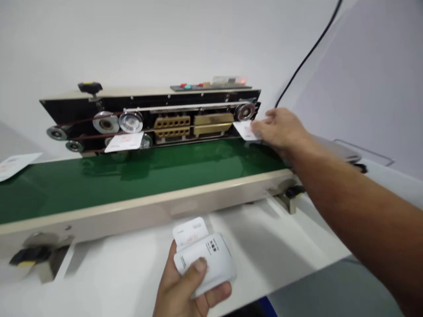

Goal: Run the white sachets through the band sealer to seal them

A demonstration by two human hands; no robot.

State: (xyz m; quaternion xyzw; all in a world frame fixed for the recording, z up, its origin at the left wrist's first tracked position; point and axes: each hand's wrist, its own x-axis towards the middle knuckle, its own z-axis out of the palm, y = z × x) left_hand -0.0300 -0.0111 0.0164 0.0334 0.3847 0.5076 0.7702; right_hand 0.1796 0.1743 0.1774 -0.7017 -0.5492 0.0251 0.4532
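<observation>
My left hand is closed around a small stack of white printed sachets, the thumb lying across the top one. Another sachet sticks out behind that stack. At the right end of the band sealing machine, my right hand pinches a single white sachet by its edge, close to the feed roller. A second sachet hangs out of the rollers at the machine's left part. One more sachet lies at the left end of the green conveyor belt.
A black knob stands on top of the machine, with a control panel further right. Black clamp knobs sit on brackets below the belt. A black cable runs down the wall. The white table extends beneath.
</observation>
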